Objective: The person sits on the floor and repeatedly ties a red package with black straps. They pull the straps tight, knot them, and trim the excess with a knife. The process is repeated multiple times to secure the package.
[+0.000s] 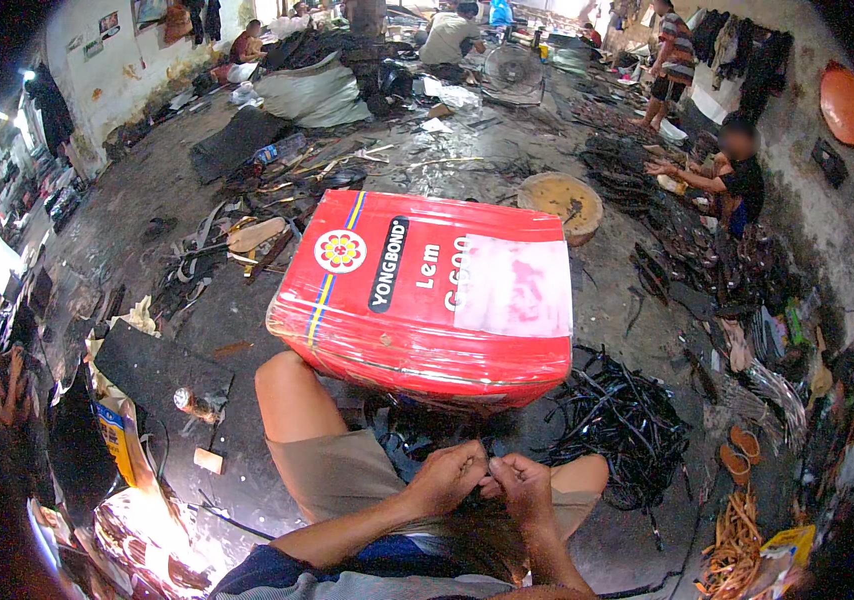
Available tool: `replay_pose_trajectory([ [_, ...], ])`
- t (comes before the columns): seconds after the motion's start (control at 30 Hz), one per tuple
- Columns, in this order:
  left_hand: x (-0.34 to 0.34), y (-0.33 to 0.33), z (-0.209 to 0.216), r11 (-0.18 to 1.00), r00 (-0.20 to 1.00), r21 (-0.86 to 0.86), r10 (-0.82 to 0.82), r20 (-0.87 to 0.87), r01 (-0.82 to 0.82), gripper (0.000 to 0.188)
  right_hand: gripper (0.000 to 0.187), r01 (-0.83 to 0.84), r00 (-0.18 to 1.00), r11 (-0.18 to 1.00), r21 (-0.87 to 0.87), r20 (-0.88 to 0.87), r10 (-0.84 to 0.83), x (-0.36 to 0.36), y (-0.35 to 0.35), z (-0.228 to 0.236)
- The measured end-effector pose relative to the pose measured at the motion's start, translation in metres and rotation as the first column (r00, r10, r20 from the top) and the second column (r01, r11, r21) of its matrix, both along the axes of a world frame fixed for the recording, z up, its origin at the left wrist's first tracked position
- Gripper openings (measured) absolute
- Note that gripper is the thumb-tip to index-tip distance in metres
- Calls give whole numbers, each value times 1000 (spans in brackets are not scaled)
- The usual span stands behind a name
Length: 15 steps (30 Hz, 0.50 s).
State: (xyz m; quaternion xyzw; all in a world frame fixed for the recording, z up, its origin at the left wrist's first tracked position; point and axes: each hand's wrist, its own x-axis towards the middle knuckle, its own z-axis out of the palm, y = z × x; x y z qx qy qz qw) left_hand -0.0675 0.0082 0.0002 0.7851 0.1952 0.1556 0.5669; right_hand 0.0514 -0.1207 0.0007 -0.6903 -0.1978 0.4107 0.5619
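Both my hands meet over my lap, close in front of the red box. The fingers of my left hand (pixel 448 473) are curled closed. My right hand (pixel 522 488) is pinched with the thumb on top, right beside the left. Whatever lies between the fingers is hidden or too small to name. Just beyond the hands stands a large red carton (pixel 417 300) wrapped in clear film, with a pale label on its top. To the right of my knee lies a tangled heap of thin black strips (pixel 622 430).
A round wooden block (pixel 562 205) stands behind the carton. Brown sandals (pixel 739 457) and a bundle of tan strips (pixel 732 545) lie at right. A dark flat sheet (pixel 162 375) rests at left. One person (pixel 737 180) sits at far right; others work at the back near a fan (pixel 514 75).
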Motion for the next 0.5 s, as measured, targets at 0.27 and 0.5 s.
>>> replay_pose_trajectory([
  [0.27,-69,62,106,846,738,-512,442,511,-152,35,27,398,641,905,-147,751,-160,92,-41,-9],
  [0.5,-260,201,163,814,-121,-509,496,860,-280,24,36,835,342,366,-410,909,238,310,-237,-80],
])
